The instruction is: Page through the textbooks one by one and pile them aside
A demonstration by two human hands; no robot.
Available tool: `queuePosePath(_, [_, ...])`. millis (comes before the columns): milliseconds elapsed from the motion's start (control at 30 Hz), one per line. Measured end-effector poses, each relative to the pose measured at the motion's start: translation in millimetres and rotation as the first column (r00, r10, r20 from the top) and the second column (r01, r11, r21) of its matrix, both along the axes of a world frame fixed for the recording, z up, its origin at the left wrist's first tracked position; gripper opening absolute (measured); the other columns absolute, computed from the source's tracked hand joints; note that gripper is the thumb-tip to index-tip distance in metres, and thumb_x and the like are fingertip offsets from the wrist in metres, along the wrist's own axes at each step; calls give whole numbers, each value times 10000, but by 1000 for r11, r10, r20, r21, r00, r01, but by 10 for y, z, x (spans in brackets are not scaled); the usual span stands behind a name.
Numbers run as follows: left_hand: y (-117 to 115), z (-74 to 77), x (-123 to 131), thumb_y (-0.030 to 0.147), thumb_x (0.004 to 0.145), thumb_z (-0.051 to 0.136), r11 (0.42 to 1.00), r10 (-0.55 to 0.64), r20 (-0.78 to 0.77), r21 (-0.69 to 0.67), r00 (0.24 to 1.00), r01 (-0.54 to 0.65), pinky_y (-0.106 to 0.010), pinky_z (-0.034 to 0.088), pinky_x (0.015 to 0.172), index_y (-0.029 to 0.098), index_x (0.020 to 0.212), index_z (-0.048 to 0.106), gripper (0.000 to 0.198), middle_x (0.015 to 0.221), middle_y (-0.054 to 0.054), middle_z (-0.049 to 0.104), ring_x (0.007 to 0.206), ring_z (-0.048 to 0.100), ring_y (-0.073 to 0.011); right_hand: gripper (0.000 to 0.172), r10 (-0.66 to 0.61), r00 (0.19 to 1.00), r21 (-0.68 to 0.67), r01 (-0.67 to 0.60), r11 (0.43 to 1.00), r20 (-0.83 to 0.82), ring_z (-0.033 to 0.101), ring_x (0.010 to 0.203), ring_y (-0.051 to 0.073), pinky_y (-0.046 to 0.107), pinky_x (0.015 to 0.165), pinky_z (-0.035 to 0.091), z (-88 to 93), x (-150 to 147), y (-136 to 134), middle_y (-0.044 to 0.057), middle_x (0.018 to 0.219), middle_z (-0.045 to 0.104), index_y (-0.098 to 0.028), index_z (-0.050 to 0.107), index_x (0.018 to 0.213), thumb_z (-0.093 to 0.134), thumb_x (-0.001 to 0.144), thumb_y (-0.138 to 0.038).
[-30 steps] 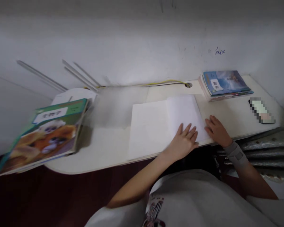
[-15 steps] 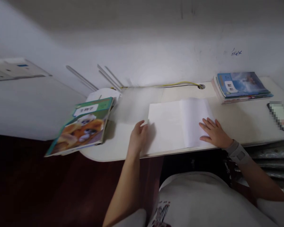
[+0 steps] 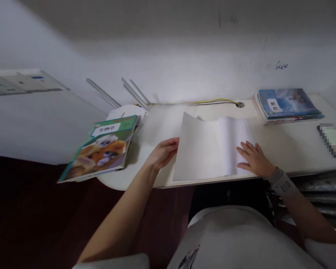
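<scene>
A large blank white paper (image 3: 201,149) lies on the desk, with a raised, curved fold down its right part. At its left edge, my left hand (image 3: 165,151) pinches the paper between thumb and fingers, and that side is lifted off the desk. My right hand (image 3: 253,158) rests flat on the right part of the paper, fingers spread. Whether the paper is a single sheet or several layers I cannot tell.
A stack of books with monkeys on the top cover (image 3: 103,145) overhangs the left end of the white desk (image 3: 288,149). At the back right sits a pile of blue-covered books (image 3: 288,102). A phone (image 3: 332,140) lies at the far right, and a yellow cable (image 3: 212,101) runs along the wall.
My left hand has turned inward and taken hold of the paper's left edge, which has risen from the desk. My right hand stays on the paper.
</scene>
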State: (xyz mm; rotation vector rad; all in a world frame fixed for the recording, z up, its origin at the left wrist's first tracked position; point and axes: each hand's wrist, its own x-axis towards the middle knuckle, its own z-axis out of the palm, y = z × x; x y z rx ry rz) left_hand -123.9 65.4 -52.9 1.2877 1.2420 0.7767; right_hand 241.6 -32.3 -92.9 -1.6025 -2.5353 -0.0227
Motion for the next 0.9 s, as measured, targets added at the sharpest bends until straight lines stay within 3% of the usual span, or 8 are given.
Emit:
queuePosePath(67, [-107, -76, 55, 321, 731, 594, 959, -115, -241, 227, 964, 171, -422, 488, 921, 161, 1143, 635, 444, 1031, -97, 695, 1041, 607, -265, 592, 0, 1000, 15, 0, 1000, -14, 347, 1347, 342, 580, 1018, 316, 37, -29, 3, 203, 1438, 424, -146, 455, 1368, 494, 894, -499])
queuePosePath(133, [-192, -184, 40, 309, 764, 545, 844, -139, -537, 375, 832, 383, -463, 401, 1031, 175, 1248, 577, 503, 1187, -109, 647, 1215, 508, -293, 578, 12, 999, 48, -10, 999, -34, 365, 1337, 330, 556, 1015, 331, 110, -111, 13, 209, 1436, 424, -137, 475, 1347, 496, 894, -496])
queuePosePath(233, [-224, -368, -66, 206, 788, 470, 688, -41, -813, 399, 581, 606, -511, 279, 1107, 129, 1338, 500, 556, 1313, -154, 564, 1347, 366, -322, 603, 135, 990, 96, -130, 987, -39, 329, 1361, 304, 535, 1056, 284, 250, -317, 54, 184, 1453, 412, -149, 473, 1346, 484, 887, -540])
queuePosePath(367, [-197, -509, -161, 139, 820, 420, 631, 65, -914, 348, 400, 693, -531, 268, 1102, 130, 1433, 375, 615, 1370, -171, 512, 1379, 311, -326, 493, 265, 964, 67, -267, 961, 39, 392, 1307, 272, 506, 1068, 257, 384, -560, 157, 139, 1310, 566, -152, 555, 1235, 494, 900, -508])
queuePosePath(533, [-233, -469, -128, 150, 862, 371, 627, 95, -925, 342, 367, 700, -535, 291, 1082, 120, 1461, 312, 603, 1400, -182, 475, 1384, 299, -332, 192, 232, 958, 70, -246, 967, 167, 506, 1108, 251, 430, 943, 339, 481, -688, 251, 107, 1040, 662, -142, 629, 996, 478, 924, -236])
queuePosePath(633, [-253, -448, -104, 142, 860, 374, 644, 108, -924, 346, 366, 683, -517, 295, 1081, 125, 1474, 279, 621, 1421, -177, 453, 1379, 312, -321, 196, 218, 953, 65, -236, 970, 211, 533, 962, 230, 380, 823, 360, 529, -714, 255, 87, 915, 658, -155, 628, 899, 434, 916, -139])
queuePosePath(800, [-263, -450, -85, 131, 846, 384, 639, 133, -918, 367, 373, 676, -506, 304, 1071, 106, 1474, 267, 639, 1450, -189, 406, 1372, 331, -312, 194, 80, 967, 62, -98, 993, 240, 546, 878, 242, 383, 766, 370, 552, -582, 234, 106, 858, 652, -144, 636, 841, 451, 891, -120])
queuePosePath(900, [-275, -418, -53, 138, 855, 377, 654, 136, -931, 342, 339, 675, -489, 302, 1075, 115, 1472, 276, 625, 1449, -181, 413, 1371, 336, -298, 194, 67, 980, 83, -83, 993, 187, 543, 1009, 255, 392, 845, 383, 581, -488, 239, 147, 1069, 644, -124, 651, 923, 460, 892, -142])
